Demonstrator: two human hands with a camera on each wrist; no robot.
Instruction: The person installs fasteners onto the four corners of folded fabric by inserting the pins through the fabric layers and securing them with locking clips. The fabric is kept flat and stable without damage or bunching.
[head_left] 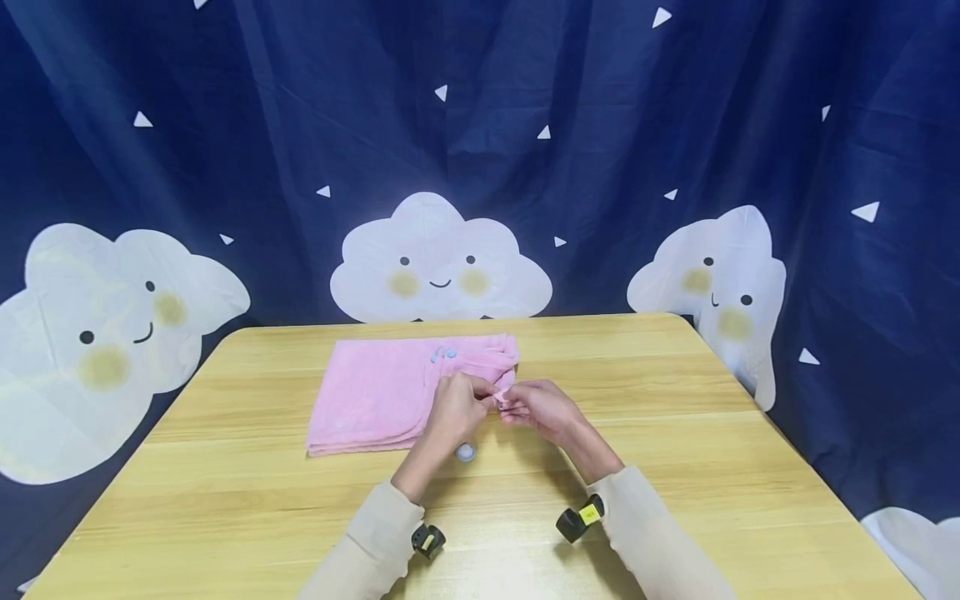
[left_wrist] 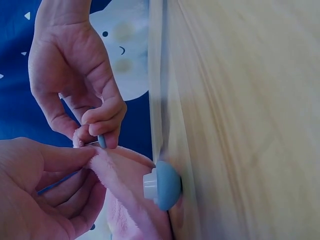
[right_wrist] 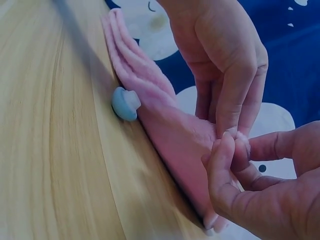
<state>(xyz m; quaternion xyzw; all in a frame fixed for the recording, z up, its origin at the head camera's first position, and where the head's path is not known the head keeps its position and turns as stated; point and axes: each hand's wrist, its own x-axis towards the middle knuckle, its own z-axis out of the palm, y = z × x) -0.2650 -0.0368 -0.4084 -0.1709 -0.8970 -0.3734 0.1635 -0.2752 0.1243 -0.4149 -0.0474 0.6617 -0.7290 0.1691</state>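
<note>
A folded pink plush cloth (head_left: 375, 392) lies on the wooden table. My left hand (head_left: 455, 408) pinches the cloth's near right corner between thumb and fingers, lifting it a little. Opposite it, my right hand (head_left: 546, 408) pinches a small blue disc (left_wrist: 102, 141) against the same corner; a thin pin shows beside the disc in the left wrist view. The fingertips of both hands almost meet, and in the right wrist view they hide the disc. Just below the left hand, a blue mushroom-shaped cap (left_wrist: 169, 185) with a white stem rests on the table beside the cloth.
Several small blue pieces (head_left: 451, 353) lie on the upper part of the cloth. The table (head_left: 225, 500) has its far edge against a dark blue curtain (head_left: 480, 150) with cloud prints. A small black camera (head_left: 429, 542) sits on the left wrist.
</note>
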